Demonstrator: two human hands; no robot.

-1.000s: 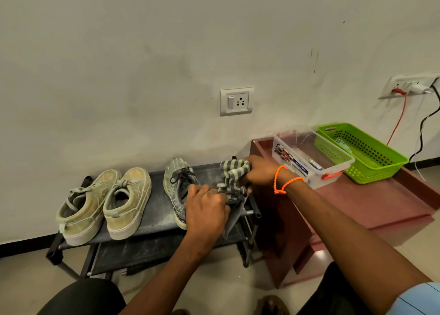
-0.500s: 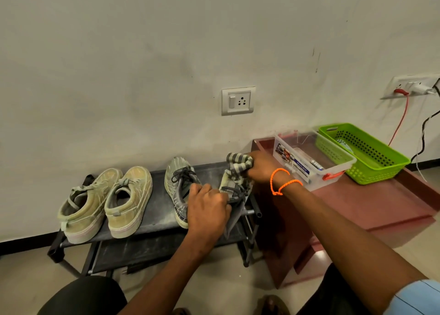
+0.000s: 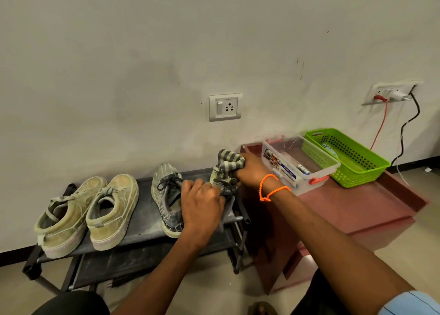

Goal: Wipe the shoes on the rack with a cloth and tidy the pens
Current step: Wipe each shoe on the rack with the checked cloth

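Observation:
A black shoe rack (image 3: 142, 202) holds two pale green shoes (image 3: 90, 212) at the left and a grey laced shoe (image 3: 166, 195) in the middle. The rightmost grey shoe (image 3: 225, 186) is mostly hidden. My left hand (image 3: 202, 207) grips that shoe from the near side. My right hand (image 3: 250, 171) holds a grey striped cloth (image 3: 229, 162) bunched against the shoe's toe end. Pens lie in a clear plastic box (image 3: 316, 171) on the low red table (image 3: 357, 207) to the right.
A green perforated basket (image 3: 357, 169) stands behind the clear box. A wall socket (image 3: 225, 106) sits above the rack; a second outlet (image 3: 392, 93) at the right has red and black cables hanging down. The rack's lower shelf (image 3: 147, 262) is dark.
My right hand has slid the cloth farther up toward the toe of the rightmost shoe. The left hand stays on the shoe.

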